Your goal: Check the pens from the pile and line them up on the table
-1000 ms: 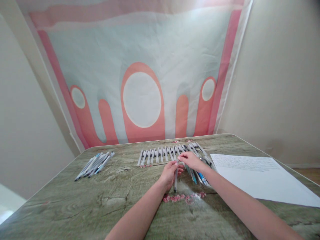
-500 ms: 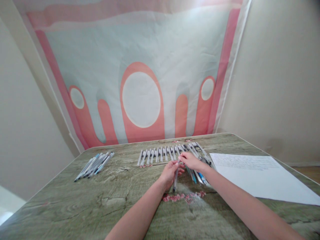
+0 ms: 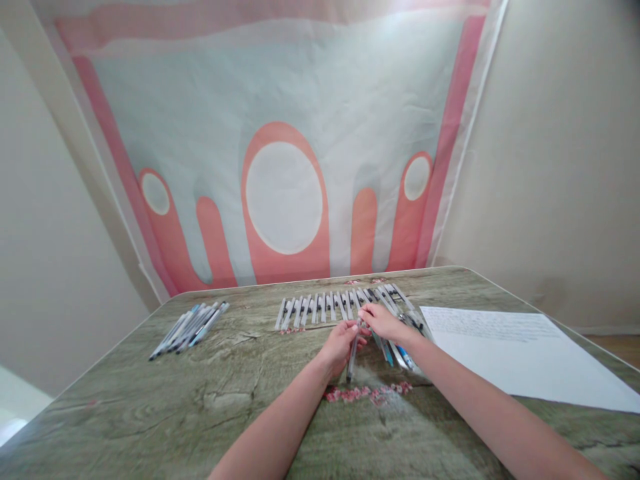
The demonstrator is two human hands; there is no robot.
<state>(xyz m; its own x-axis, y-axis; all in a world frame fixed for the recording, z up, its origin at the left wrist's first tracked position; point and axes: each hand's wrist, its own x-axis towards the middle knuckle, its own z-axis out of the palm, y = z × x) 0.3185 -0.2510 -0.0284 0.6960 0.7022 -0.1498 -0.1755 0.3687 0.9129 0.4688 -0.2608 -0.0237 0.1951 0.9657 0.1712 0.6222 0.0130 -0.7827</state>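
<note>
My left hand [image 3: 341, 345] is closed around a clear pen [image 3: 352, 360] with a dark lower end, which points down toward the near side of the table. At the pen's upper end, the fingers of my right hand [image 3: 379, 320] are pinched, touching or very near my left fingertips. Behind both hands lies a row of clear and black pens [image 3: 323, 307], side by side. Several loose pens [image 3: 399, 355], some blue and teal, lie beneath and beside my right hand, which partly hides them.
A bundle of pens [image 3: 190, 328] lies on the wood-patterned table [image 3: 210, 400] at the left. To the right is a large white sheet of paper [image 3: 525, 357] with handwriting. Behind the table hangs a pink and grey cloth [image 3: 340, 133].
Both hands hold nearly the same pose at the pen. The view has shifted very slightly; the pens on the table have not visibly moved.
</note>
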